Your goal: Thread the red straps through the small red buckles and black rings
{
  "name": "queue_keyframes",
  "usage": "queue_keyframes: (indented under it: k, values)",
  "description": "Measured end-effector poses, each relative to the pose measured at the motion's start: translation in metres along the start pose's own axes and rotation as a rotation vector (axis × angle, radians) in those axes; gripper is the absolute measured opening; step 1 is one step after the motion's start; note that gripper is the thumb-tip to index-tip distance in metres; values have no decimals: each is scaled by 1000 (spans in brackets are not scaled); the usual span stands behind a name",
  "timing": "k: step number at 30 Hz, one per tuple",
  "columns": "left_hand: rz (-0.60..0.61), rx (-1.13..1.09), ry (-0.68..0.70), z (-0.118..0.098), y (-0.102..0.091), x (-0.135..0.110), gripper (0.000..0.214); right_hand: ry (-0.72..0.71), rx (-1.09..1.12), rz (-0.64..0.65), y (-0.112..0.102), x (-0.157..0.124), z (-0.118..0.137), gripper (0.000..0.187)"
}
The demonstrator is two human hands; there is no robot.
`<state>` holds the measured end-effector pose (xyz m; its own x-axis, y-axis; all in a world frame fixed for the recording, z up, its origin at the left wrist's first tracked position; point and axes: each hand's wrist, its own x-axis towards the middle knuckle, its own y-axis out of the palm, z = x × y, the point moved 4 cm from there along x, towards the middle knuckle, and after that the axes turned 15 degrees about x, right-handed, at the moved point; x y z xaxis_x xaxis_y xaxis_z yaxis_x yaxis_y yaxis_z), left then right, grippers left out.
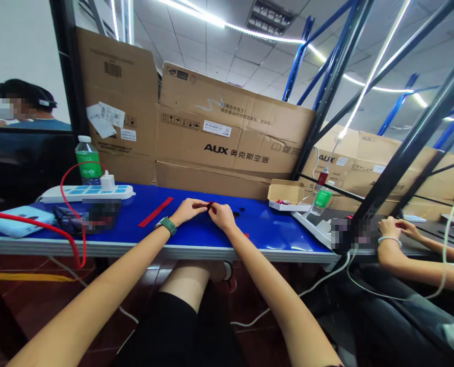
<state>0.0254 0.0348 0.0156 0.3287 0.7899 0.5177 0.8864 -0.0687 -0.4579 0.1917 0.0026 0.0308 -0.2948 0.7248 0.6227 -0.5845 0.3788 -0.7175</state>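
Above the blue tabletop (pixel 196 234), my left hand (pixel 189 210) and my right hand (pixel 221 216) meet with fingertips pinched. Between them is a small black piece (pixel 210 206), mostly covered by the fingers, so its kind cannot be made out. A green-banded watch (pixel 169 225) is on my left wrist. To the left of my left hand lies a flat red strip (pixel 156 212). Just right of my right hand are small dark pieces (pixel 242 209) on the table, and a bit of red (pixel 246 235) shows beside my right wrist.
On the left are a white power strip (pixel 87 192), a green-labelled bottle (pixel 88 160), a light blue case (pixel 18 221) and a red cable (pixel 68 237). A small open box (pixel 288 195) stands back right. Cardboard (pixel 230 137) walls the back. Another person's hands (pixel 397 229) work at the right.
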Motion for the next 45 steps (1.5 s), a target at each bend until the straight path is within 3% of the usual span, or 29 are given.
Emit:
queue_keyframes:
  k: [9,16,19,24,28,39,45]
  values:
    - [-55,152,56,0,-4,-1,28,-119,226,110,10,2,-4,21]
    - [-34,152,70,-3,-1,-2,36,1,349,2,10,3,-18,17]
    - [-63,147,63,-5,-3,-3,28,-14,458,17,10,1,-14,15]
    - [-142,97,57,-10,-7,-5,23,-18,680,104,11,1,-3,30]
    - [-127,129,99,-15,-7,-6,16,-10,711,156,12,3,-4,30]
    - [-183,214,83,-17,-12,-6,16,-2,861,106,11,6,-12,30]
    - [-200,257,86,-10,-12,-4,18,56,991,181,18,5,-15,35]
